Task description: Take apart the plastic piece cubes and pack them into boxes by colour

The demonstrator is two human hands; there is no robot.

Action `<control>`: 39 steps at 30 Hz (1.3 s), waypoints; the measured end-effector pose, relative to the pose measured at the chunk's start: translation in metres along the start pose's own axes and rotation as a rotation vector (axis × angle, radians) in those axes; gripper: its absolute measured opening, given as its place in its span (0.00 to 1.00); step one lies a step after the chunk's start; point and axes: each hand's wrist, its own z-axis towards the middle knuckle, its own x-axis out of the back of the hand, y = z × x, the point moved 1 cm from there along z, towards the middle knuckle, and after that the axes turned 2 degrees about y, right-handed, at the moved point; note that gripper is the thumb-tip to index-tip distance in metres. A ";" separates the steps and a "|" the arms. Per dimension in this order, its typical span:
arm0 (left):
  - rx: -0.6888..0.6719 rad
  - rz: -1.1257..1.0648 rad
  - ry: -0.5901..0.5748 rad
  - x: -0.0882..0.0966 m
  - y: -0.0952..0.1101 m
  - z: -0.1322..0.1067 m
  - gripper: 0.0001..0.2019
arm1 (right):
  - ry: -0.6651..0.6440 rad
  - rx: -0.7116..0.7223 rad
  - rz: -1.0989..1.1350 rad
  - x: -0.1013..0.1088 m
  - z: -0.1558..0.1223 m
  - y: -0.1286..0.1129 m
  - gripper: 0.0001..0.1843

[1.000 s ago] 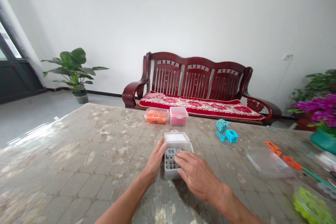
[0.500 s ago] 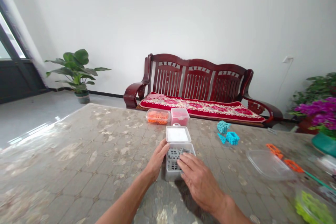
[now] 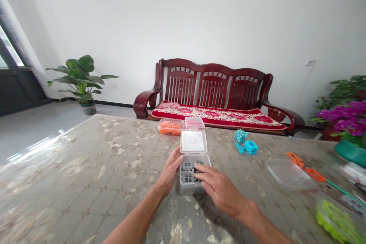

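Observation:
A small clear box (image 3: 186,188) with a hinged lid (image 3: 193,142) stands open on the patterned table (image 3: 85,167). Grey interlocking pieces (image 3: 187,171) fill the box. My left hand (image 3: 169,171) cups the box's left side with its fingers curled against the wall. My right hand (image 3: 219,188) lies over the box's right side, and its fingertips rest on the grey pieces. The lid stands nearly upright behind the box.
A clear tub of orange pieces (image 3: 170,126) and a pink-lidded tub (image 3: 194,122) sit behind the box. Teal pieces (image 3: 246,144) lie to the right. A loose clear lid (image 3: 290,174), orange pieces (image 3: 304,166) and a tub of green pieces (image 3: 339,219) are at far right.
The box's lid has swung from lying back flat to nearly upright. Both hands stay at the box.

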 end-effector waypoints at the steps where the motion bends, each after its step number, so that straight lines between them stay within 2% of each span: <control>1: -0.006 -0.001 -0.006 -0.001 0.001 0.000 0.29 | 0.019 -0.017 0.037 0.000 -0.001 0.001 0.19; 4: -0.023 0.000 -0.020 -0.003 0.006 -0.002 0.29 | 0.150 -0.096 0.130 -0.001 -0.004 0.006 0.19; 10: -0.029 0.026 -0.011 -0.003 0.010 -0.003 0.27 | 0.544 -0.334 0.308 0.000 -0.014 0.032 0.21; 13: -0.052 0.072 -0.003 0.002 0.010 -0.002 0.22 | 0.619 -0.430 0.400 0.006 -0.017 0.042 0.25; 16: -0.122 0.255 -0.001 0.006 0.015 -0.004 0.23 | 0.658 -0.463 0.465 0.012 -0.016 0.047 0.26; 19: -0.186 0.543 -0.068 0.004 0.025 -0.008 0.24 | 0.641 -0.428 0.409 0.015 -0.007 0.046 0.25; 22: -0.233 0.727 -0.121 -0.002 0.032 -0.012 0.22 | 0.557 -0.332 0.251 0.012 0.008 0.039 0.23; 27: -0.246 0.836 -0.129 -0.006 0.030 -0.011 0.14 | 0.299 -0.212 -0.069 -0.001 0.031 0.017 0.24; 31: -0.279 0.921 -0.206 -0.005 0.031 -0.009 0.12 | 0.127 -0.174 -0.237 -0.008 0.035 0.009 0.27; 34: -0.301 0.960 -0.257 -0.003 0.030 -0.008 0.13 | 0.107 -0.150 -0.279 -0.011 0.032 0.012 0.27; 39: -0.299 0.924 -0.272 -0.004 0.028 -0.010 0.15 | 0.190 -0.090 -0.278 -0.017 0.031 0.017 0.24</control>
